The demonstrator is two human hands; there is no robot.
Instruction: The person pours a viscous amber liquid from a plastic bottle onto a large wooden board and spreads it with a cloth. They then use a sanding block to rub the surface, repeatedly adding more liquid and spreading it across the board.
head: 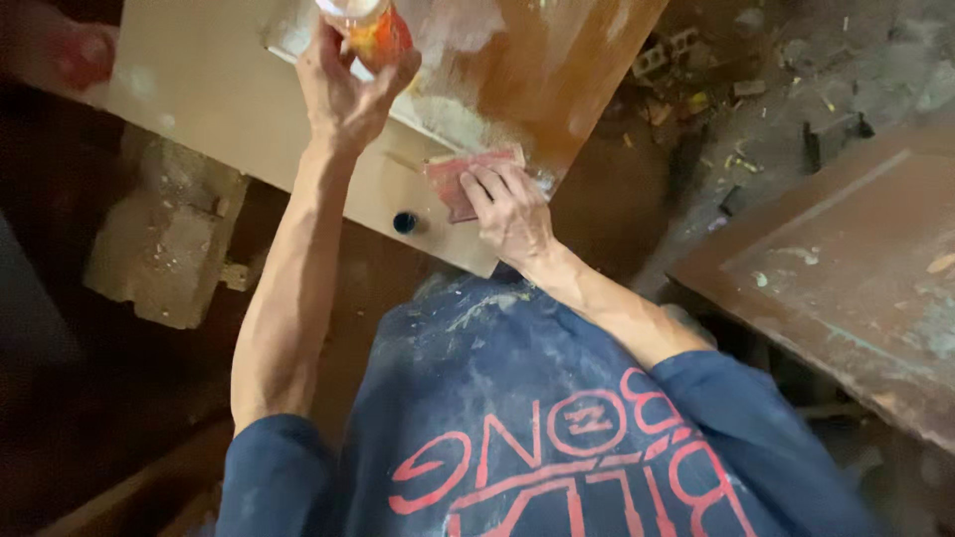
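My left hand (343, 94) is raised over a wooden door panel (229, 89) and grips a small clear plastic bottle (373, 28) with orange-red contents, at the top of the view. My right hand (512, 214) presses flat on a reddish sheet of sandpaper (448, 179) that lies on the panel near its front edge. White dust or filler (453, 119) is smeared on the panel just beyond the sandpaper. A round hole (405, 222) in the panel sits left of the sandpaper.
The panel rests on a rough concrete block (164, 244) at the left. A second brown panelled door (856, 268) lies at the right. Rubble and wood scraps (736, 89) litter the floor at the top right. A blurred reddish object (80, 55) shows at the top left.
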